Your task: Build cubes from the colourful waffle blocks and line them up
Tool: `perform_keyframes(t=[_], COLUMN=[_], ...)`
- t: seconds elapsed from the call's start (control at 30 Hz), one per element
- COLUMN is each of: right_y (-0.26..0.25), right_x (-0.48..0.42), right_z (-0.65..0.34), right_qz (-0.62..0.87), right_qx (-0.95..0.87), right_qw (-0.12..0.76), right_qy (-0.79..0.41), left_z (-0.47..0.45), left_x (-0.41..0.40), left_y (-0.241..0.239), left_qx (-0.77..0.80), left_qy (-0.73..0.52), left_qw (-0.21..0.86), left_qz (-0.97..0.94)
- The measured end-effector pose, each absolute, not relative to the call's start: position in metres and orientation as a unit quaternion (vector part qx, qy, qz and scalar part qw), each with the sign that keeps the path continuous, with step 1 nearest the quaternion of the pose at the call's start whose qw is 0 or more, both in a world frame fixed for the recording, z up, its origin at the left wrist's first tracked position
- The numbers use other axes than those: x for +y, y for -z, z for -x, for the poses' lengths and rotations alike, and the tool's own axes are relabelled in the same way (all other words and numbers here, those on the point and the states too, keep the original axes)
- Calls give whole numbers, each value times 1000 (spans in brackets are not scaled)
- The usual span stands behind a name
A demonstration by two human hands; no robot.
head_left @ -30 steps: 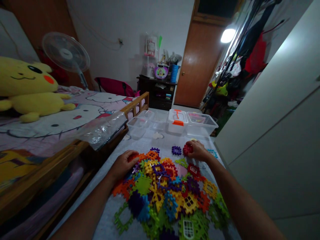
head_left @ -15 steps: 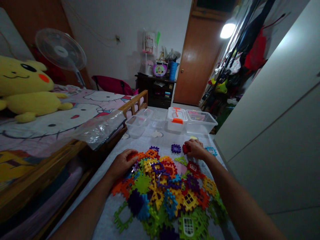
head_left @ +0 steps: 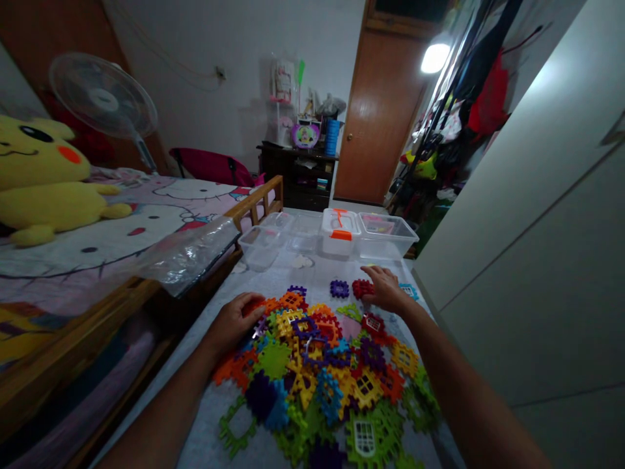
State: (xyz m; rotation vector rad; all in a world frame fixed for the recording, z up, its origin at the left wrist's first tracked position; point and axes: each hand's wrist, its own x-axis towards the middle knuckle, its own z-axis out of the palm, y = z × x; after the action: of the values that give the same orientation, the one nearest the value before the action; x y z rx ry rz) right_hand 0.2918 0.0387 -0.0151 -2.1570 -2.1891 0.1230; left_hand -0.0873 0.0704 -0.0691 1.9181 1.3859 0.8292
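A heap of colourful plastic interlocking building pieces point(head_left: 273, 359) with toothed edges covers the near part of the cloth-covered surface. My left hand point(head_left: 238, 320) rests at the heap's left edge, beside orange pieces point(head_left: 291, 299), its thumb and fingers apart. Beyond the heap, my right hand point(head_left: 387, 290) is over the right side of a red toothed piece point(head_left: 362, 288), fingers stretched and apart. A purple square piece point(head_left: 339, 288) lies just left of the red one. To the right of that hand is a blue window piece point(head_left: 409, 291), partly hidden.
Clear plastic boxes point(head_left: 390, 244) stand at the far end, along with a lidded box with orange clips point(head_left: 340, 233). On the left are a wooden bed rail point(head_left: 254, 198), plastic wrap point(head_left: 195, 254) and a yellow plush toy point(head_left: 43, 182). A white cabinet point(head_left: 517, 260) borders the right.
My right hand's fingers have opened and lifted off the red piece, which now shows more fully beside the purple one. The left hand stays at the heap. The view has shifted slightly.
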Motion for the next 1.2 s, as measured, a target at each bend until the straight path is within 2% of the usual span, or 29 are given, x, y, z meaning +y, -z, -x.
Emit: perform_keyframes(t=[0.07,0.17,0.53,0.83,1.2], right_y=[11,15,46,55,62], right_x=[19,-14,-46,-46,-45], right_z=[-291,-289,-285,-292,-295], right_qz=[681,635,660,640,629], right_qx=[-726,-751,-716,-712,-708], right_qw=[79,127,153,193,237], right_qy=[-51,-132,-170,-215,-218], left_z=[87,87,92,82,30], left_x=[70,69,63,71,95], left_y=[69,68,69,61,38], left_qx=[526,526,534,514,453], left_qy=[-316,-312,-296,-307,-182], left_qw=[314,315,324,194,265], left_qz=[-724,-726,-723,-777,-832])
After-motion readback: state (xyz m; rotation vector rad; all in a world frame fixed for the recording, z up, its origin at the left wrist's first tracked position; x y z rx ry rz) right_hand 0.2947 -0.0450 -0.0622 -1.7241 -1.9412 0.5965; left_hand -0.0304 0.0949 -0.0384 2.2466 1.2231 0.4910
